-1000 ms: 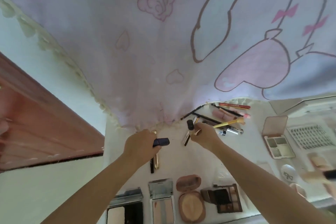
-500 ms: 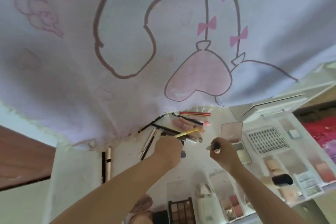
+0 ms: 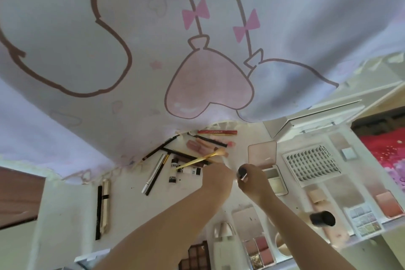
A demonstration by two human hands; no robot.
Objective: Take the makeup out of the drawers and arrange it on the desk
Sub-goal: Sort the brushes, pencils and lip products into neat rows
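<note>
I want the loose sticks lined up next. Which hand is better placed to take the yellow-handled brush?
Probably the left hand: its fingers lie right at the yellow-handled brush. The right hand already grips a small dark-capped tube.

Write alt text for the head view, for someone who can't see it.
Two bare arms reach over a white desk strewn with makeup: the right hand holds a small dark-capped tube and the left hand rests among pencils and a gold-handled brush. An open compact, a lash tray and palettes lie to the right, under a pale cartoon-print cloth.
</note>
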